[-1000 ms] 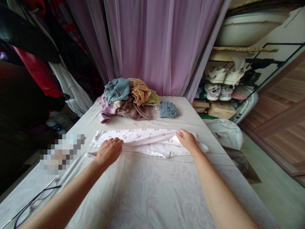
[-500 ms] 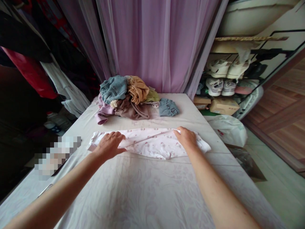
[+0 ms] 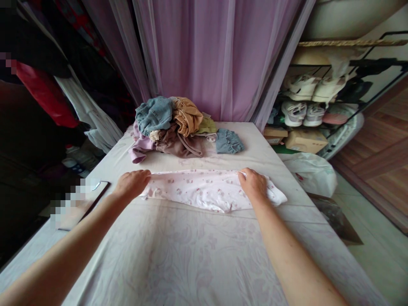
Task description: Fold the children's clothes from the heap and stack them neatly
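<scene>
Hands well apart: the left hand (image 3: 131, 185) and right hand (image 3: 253, 185) each lie curled over the upper edge of a garment (image 3: 204, 193), white with a small pink print. Whether either hand is pinching the cloth cannot be determined. The garment is folded into a long horizontal strip, lying flat across the bed (image 3: 191, 259) at mid-frame.

The bed runs from the lower frame up to a lilac curtain (image 3: 197, 55) at top center. Hanging clothes (image 3: 41, 80) occupy the upper left. A shoe rack (image 3: 318, 97) stands at upper right, above a cardboard box (image 3: 305, 141) and a white plastic bag (image 3: 310, 175) beside the bed. A clothes pile (image 3: 167, 131) sits on the bed just above the garment, with a folded blue garment (image 3: 228, 141) just to its right.
</scene>
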The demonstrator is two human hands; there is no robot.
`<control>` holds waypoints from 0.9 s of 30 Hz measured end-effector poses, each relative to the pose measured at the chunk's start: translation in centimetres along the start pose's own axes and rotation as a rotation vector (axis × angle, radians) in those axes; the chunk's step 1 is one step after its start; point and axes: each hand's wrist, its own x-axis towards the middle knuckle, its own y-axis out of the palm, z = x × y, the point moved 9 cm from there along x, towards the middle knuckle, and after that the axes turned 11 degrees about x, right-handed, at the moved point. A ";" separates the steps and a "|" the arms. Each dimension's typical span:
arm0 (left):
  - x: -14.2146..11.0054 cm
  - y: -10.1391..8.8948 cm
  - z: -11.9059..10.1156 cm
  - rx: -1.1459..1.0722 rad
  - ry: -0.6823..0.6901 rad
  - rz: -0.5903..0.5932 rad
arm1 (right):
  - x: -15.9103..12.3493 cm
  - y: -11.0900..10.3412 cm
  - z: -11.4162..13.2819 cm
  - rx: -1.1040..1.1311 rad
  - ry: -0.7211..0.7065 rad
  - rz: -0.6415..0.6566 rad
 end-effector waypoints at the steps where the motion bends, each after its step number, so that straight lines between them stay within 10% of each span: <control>1: 0.6 0.2 0.8 0.005 -0.029 0.029 | 0.0 0.0 0.0 0.001 -0.007 -0.010; 27: 3.8 4.3 5.1 -0.034 -0.078 0.217 | 2.3 0.5 -0.3 -0.011 -0.001 0.099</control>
